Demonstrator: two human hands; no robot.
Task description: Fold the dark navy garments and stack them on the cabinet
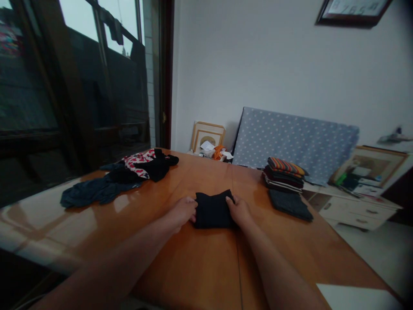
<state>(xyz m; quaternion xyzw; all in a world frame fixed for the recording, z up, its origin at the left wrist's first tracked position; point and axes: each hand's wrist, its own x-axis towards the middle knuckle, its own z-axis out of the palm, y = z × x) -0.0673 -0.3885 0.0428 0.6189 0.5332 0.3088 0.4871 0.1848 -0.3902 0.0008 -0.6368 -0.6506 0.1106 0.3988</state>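
A dark navy folded garment (pixel 213 211) lies in a compact rectangle on the wooden table (pixel 190 267); its exact kind cannot be made out. My left hand (pixel 184 211) grips its left edge with the fingers curled. On the opposite side, my right hand (pixel 239 210) pinches the upper right corner, thumb on top. The top edge of the cloth dips a little between the two hands.
Loose clothes (pixel 142 170) lie heaped at the table's left. At the right edge stand a stack of folded clothes (pixel 284 174) and a folded dark grey garment (pixel 290 204). A white sheet (pixel 355 297) lies at the near right corner. Behind is a dotted cloth-covered panel (pixel 290 140).
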